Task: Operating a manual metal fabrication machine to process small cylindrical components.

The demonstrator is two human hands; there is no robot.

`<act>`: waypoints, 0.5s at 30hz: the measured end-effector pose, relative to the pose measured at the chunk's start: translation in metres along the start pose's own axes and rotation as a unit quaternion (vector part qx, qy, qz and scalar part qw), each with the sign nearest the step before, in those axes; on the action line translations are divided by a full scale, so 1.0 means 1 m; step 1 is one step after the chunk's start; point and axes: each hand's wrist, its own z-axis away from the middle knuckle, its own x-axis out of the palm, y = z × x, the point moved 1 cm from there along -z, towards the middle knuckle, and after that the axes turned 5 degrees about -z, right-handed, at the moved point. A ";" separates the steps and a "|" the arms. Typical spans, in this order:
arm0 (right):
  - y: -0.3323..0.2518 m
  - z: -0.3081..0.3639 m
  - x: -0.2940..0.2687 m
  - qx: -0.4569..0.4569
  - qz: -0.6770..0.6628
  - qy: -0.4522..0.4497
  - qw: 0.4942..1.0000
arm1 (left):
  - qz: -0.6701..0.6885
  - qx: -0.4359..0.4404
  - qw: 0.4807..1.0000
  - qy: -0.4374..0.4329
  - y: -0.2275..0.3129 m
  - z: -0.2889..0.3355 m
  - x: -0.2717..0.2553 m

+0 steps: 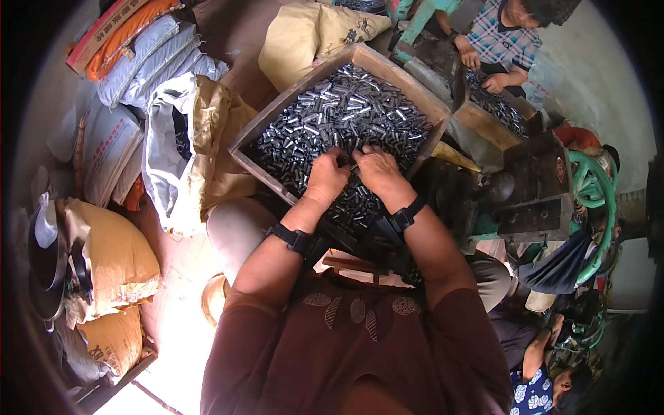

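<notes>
A wooden tray (415,93) in front of me is heaped with small dark and shiny metal cylinders (346,111). Both my hands are low over its near part, close together. My left hand (328,180) has its fingers bent and pressed together among the cylinders; a dark bit shows at the fingertips, too small to name. Just to its right, my right hand (380,173) reaches into the pile with curled fingers, and whatever they grip is hidden under them. Each wrist wears a black band.
Sacks, among them an open white one (169,152) and a tan one (114,256), stand at the left. A beige sack (294,45) lies behind the tray. At the far right a person (501,41) handles parts in another wooden box (484,124). Machinery with a green wheel (602,207) stands right; another person (536,387) is lower right.
</notes>
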 end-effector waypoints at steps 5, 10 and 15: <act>-0.006 0.020 -0.019 0.053 -0.063 0.007 0.997 | 0.172 -0.072 0.981 -0.060 0.017 0.004 -0.010; 0.005 0.052 -0.027 0.095 -0.388 0.195 0.896 | 0.321 -0.138 0.930 -0.118 0.027 0.011 -0.009; -0.003 0.083 -0.044 0.247 -0.641 0.129 0.715 | 0.537 -0.248 0.782 -0.196 0.029 0.024 -0.007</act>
